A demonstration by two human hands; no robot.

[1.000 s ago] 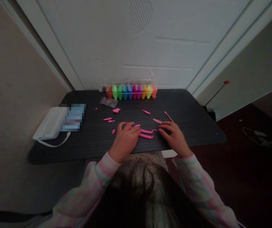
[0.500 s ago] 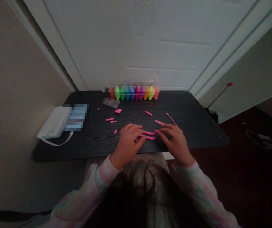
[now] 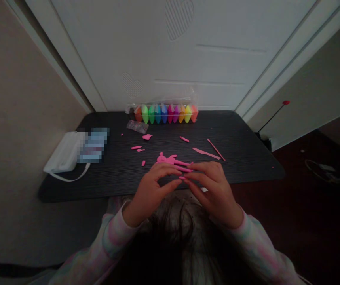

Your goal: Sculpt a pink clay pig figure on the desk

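Observation:
A small piece of pink clay sits between the fingertips of both hands, near the table's front edge. My left hand pinches it from the left with thumb and fingers. From the right, my right hand closes thumb and fingertips on the same piece. Just beyond the fingers lies a pink clay figure with a rounded head and two long thin legs, flat on the table and partly covered by my hands. Right of it rest a pink modelling knife and a thin pink modelling stick.
Loose pink clay bits lie about the dark table. A clear pack of coloured clay stands along the back, a crumpled clear wrapper before it. At left are a white device with a cable and a blurred blue item.
My right hand has moved left from the figure's feet with the small clay piece, towards the front edge. My left hand has come off the figure, uncovering its head, and meets the right.

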